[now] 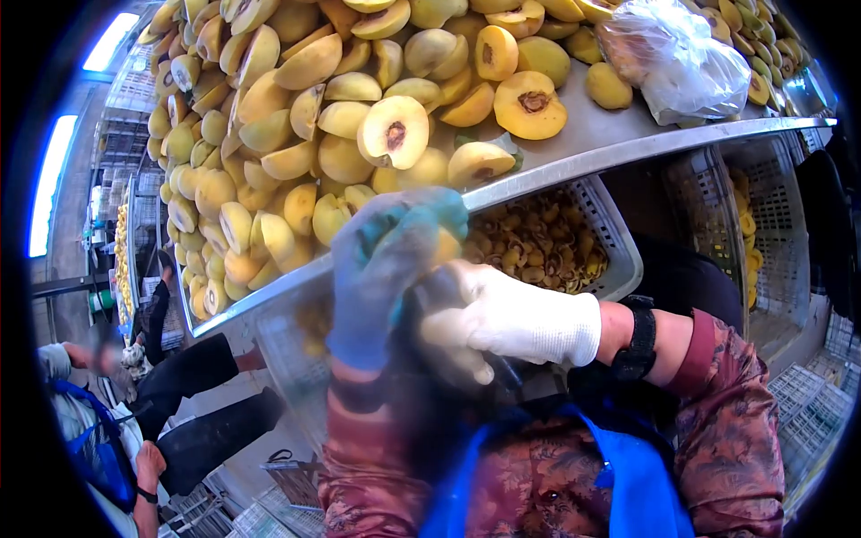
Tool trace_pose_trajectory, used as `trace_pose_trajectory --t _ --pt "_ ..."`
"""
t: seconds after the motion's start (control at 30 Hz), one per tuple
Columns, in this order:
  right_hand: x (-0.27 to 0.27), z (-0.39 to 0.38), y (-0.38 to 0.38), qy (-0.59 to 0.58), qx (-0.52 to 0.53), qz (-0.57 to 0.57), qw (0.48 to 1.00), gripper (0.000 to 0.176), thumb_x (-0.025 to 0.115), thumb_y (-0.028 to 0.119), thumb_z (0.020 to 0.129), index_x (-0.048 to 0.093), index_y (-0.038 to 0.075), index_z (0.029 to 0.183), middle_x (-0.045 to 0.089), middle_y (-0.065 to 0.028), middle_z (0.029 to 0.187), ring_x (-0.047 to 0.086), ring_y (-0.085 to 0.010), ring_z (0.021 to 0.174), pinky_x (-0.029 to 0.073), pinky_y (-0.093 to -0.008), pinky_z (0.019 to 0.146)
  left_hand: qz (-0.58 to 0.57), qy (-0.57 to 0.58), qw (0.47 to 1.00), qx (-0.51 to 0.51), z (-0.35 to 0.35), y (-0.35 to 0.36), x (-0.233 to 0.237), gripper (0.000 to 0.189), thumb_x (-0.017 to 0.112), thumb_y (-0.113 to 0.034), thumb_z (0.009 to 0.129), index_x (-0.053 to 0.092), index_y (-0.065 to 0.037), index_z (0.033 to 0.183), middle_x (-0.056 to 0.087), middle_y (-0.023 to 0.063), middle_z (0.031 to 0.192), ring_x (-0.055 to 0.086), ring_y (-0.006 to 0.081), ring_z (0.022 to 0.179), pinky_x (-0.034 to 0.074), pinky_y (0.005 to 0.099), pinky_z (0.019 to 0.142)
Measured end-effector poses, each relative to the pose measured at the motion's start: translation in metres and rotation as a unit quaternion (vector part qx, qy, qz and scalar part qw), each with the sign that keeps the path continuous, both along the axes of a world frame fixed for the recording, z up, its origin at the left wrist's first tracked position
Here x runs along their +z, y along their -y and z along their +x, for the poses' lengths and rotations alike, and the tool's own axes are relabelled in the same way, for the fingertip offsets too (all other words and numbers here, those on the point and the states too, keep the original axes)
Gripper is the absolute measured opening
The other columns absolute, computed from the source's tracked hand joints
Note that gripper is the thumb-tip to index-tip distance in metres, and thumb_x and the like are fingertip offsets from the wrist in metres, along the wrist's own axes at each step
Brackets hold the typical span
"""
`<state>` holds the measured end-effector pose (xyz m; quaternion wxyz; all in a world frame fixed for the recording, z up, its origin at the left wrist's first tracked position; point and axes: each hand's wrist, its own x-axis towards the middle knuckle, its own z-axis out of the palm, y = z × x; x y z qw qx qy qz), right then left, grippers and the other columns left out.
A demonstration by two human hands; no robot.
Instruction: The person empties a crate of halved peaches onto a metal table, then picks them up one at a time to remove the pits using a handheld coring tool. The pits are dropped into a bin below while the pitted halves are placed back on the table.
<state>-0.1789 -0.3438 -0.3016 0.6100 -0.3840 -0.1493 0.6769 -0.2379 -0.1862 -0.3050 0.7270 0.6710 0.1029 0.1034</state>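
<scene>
My left hand (pixel 390 260), in a blue-grey and green glove, is closed around a yellow peach half (pixel 446 246), which shows only in part. Against it, at the table's front edge, is my right hand (pixel 507 314) in a white knitted glove. Its fingers are curled around something dark and blurred that I cannot make out. Heaped on the metal table (pixel 601 134) just beyond are many cut yellow peaches (pixel 395 132), several with the brown pit cavity facing up. One peach half (pixel 482 163) lies right by the edge near my left hand.
Below the table edge stands a grey crate (pixel 619 242) of brown pits and scraps (pixel 538 238). Further right, another crate (pixel 771 197) has yellow pieces beside it. A clear plastic bag (pixel 682 67) lies on the table. At left sits another person (pixel 134 421).
</scene>
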Motion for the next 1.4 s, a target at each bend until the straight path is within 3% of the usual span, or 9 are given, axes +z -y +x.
trace_pose_trajectory --t 0.13,0.23,0.53,0.63,0.8,0.93,1.1,1.2,1.4 --pt "0.002 -0.001 0.006 -0.066 0.008 -0.017 0.998 0.012 0.059 0.014 0.091 0.049 0.007 0.092 0.049 0.0005 0.064 0.05 -0.009 0.05 0.045 -0.0253 0.047 -0.068 -0.031 0.995 -0.068 0.002 -0.003 0.0 0.023 0.067 -0.004 0.088 0.062 0.003 0.109 0.066 0.0142 0.113 0.065 0.0192 0.098 0.056 0.0292 0.084" --pt "0.012 0.001 0.01 0.034 0.001 -0.059 0.998 0.012 0.059 0.013 0.092 0.049 0.008 0.09 0.048 0.0013 0.063 0.048 -0.0087 0.049 0.044 -0.0249 0.047 -0.006 -0.026 0.997 -0.073 0.004 0.002 0.0 0.022 0.069 -0.007 0.088 0.063 0.002 0.107 0.067 0.0134 0.112 0.065 0.0192 0.099 0.055 0.0301 0.087" --pt "0.003 -0.004 0.015 -0.043 0.005 -0.043 0.998 0.012 0.058 0.013 0.094 0.049 0.01 0.087 0.048 0.0022 0.062 0.046 -0.0079 0.048 0.041 -0.024 0.045 -0.057 -0.032 0.99 -0.123 0.007 0.002 -0.002 0.021 0.073 -0.002 0.083 0.066 0.003 0.103 0.069 0.011 0.109 0.064 0.0166 0.1 0.054 0.0292 0.087" --pt "0.0 -0.007 0.02 -0.204 0.002 -0.019 0.979 0.013 0.059 0.013 0.094 0.049 0.01 0.087 0.048 0.0024 0.062 0.046 -0.0075 0.048 0.04 -0.0234 0.045 -0.072 -0.049 0.986 -0.144 0.007 0.002 0.001 0.021 0.074 -0.002 0.082 0.067 0.002 0.101 0.069 0.0106 0.109 0.064 0.0156 0.1 0.054 0.0291 0.088" --pt "0.0 -0.008 0.025 -0.141 0.032 -0.011 0.989 0.016 0.06 0.015 0.094 0.049 0.01 0.084 0.047 0.0028 0.063 0.045 -0.0063 0.05 0.039 -0.0212 0.046 -0.007 -0.025 0.987 -0.161 0.005 0.002 -0.001 0.022 0.076 -0.002 0.08 0.068 0.002 0.1 0.07 0.0101 0.108 0.064 0.0144 0.099 0.054 0.0298 0.088" --pt "0.012 -0.004 0.025 -0.274 0.045 0.028 0.96 0.017 0.06 0.014 0.093 0.049 0.01 0.082 0.044 0.0034 0.064 0.043 -0.0049 0.054 0.037 -0.0195 0.047 -0.064 0.004 0.988 -0.141 0.005 0.003 0.003 0.022 0.077 -0.002 0.079 0.068 0.001 0.099 0.07 0.0096 0.108 0.065 0.0171 0.1 0.054 0.0315 0.089" --pt "0.022 0.0 0.025 -0.303 0.052 0.043 0.951 0.018 0.063 0.016 0.093 0.048 0.01 0.083 0.043 0.0028 0.066 0.039 -0.005 0.053 0.033 -0.0198 0.045 -0.118 0.055 0.983 -0.132 0.003 0.002 0.008 0.025 0.078 -0.002 0.078 0.066 0.001 0.1 0.068 0.0106 0.105 0.067 0.0232 0.102 0.054 0.0373 0.092" --pt "0.03 -0.004 0.02 -0.312 0.053 0.05 0.947 0.021 0.064 0.02 0.093 0.049 0.011 0.082 0.041 0.0018 0.061 0.038 -0.0076 0.048 0.03 -0.0214 0.041 -0.244 0.066 0.958 -0.132 0.002 0.007 0.012 0.026 0.076 0.002 0.079 0.064 0.001 0.103 0.068 0.0128 0.106 0.067 0.026 0.102 0.054 0.0419 0.094" --pt "0.044 -0.019 0.015 -0.363 -0.003 0.032 0.931 0.018 0.063 0.017 0.093 0.049 0.01 0.084 0.041 0.0025 0.059 0.039 -0.0075 0.046 0.029 -0.0225 0.038 -0.315 0.073 0.937 -0.136 -0.002 0.011 0.018 0.016 0.066 -0.009 0.092 0.064 0.0 0.105 0.067 0.0152 0.112 0.067 0.0258 0.099 0.055 0.0394 0.089"
